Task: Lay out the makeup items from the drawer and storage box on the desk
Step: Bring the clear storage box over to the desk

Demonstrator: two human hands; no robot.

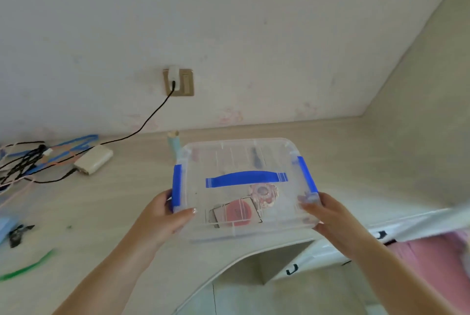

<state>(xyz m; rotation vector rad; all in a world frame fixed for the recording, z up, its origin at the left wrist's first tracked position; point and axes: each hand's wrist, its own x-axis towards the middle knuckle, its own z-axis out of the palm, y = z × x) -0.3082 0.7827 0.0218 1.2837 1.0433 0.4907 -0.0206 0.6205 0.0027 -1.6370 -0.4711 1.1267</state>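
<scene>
A clear plastic storage box [229, 159] with a closed lid, a blue handle [245, 178] and blue side latches sits over the front edge of the light wooden desk [356, 162]. My left hand [166, 215] grips its near-left corner by the blue latch. On the near-right corner my right hand [323, 210] holds the box. Through the lid I see a round pink compact [237, 213] on a card, a flowery round case [263, 194] and a dark slim item [256, 157]. A pale blue tube [173, 143] stands behind the box.
A white power adapter [93, 159] with black cable runs to a wall socket [179, 82]. Tangled blue, pink and black cords [28, 162] lie at the left. A green strip [28, 267] and a dark scrap [17, 234] lie near the left edge. Pink fabric [432, 256] is at the right.
</scene>
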